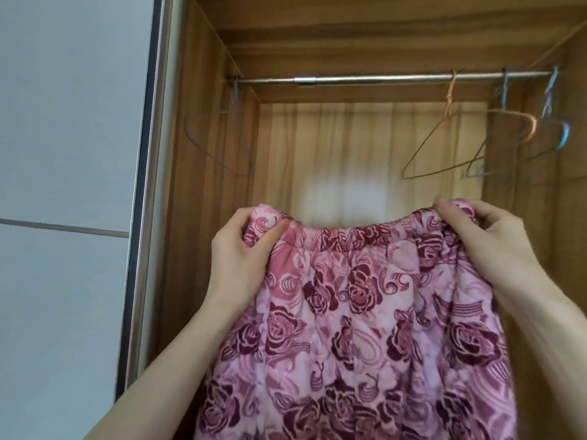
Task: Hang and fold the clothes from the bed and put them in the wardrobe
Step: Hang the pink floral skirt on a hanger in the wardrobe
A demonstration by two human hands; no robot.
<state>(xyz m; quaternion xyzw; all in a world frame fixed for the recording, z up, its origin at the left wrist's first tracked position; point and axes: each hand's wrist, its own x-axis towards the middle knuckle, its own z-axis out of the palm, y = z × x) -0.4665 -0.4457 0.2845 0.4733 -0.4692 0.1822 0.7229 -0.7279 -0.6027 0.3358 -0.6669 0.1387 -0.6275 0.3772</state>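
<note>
A pink garment with a dark red rose print [355, 312] hangs in front of me, its elastic waistband stretched flat at the top. My left hand [241, 252] grips the waistband's left end, thumb over the front. My right hand [486, 239] grips the right end, fingers curled over the top edge. Both hands hold it up before the open wooden wardrobe [203, 154], below the metal hanging rail [349, 79]. The garment's lower part runs out of view.
Empty wire hangers hang on the rail: a copper one [457, 134] and two bluish ones [552, 131] at the right, and a thin one [216, 147] at the far left. A pale sliding door [70, 185] with a dark frame stands on the left.
</note>
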